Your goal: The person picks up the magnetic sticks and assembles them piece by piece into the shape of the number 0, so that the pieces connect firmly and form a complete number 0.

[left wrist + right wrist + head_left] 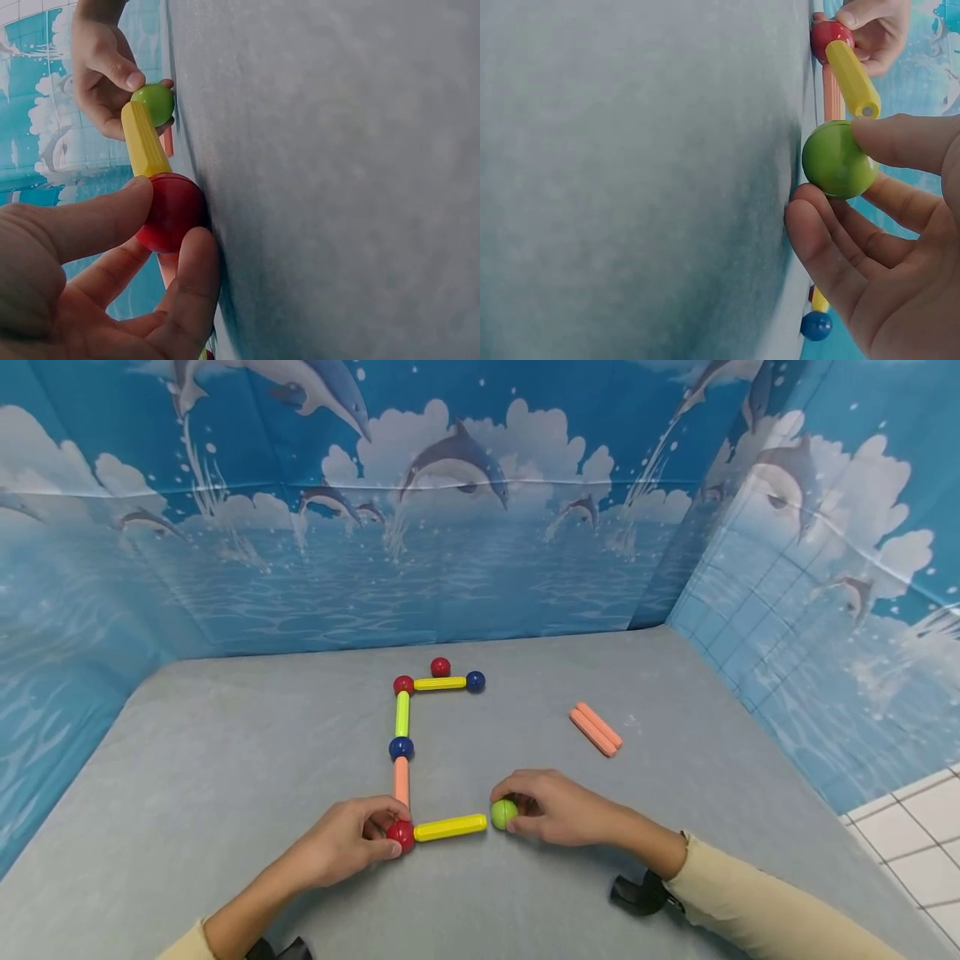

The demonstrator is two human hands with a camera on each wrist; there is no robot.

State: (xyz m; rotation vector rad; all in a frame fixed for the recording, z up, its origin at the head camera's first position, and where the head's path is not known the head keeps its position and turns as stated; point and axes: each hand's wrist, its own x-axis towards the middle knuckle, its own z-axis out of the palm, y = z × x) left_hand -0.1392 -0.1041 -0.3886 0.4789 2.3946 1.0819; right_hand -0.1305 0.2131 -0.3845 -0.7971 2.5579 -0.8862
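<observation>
With thumb and fingers my left hand (341,842) grips a red ball (401,836) at the near corner of a chain of rods and balls. From that ball a yellow rod (450,827) points right, and an orange rod (402,779) runs away to a blue ball (401,747). My right hand (558,807) pinches a green ball (504,814) just off the yellow rod's free end. In the right wrist view, a small hole shows in the end face of the yellow rod (853,79), close above the green ball (838,160).
Farther along, a lime rod (402,715), a red ball (404,685), a yellow rod (439,683) and a blue ball (476,681) continue the chain. A loose red ball (440,667) sits behind it. Two orange rods (596,729) lie at right on the grey table (225,735).
</observation>
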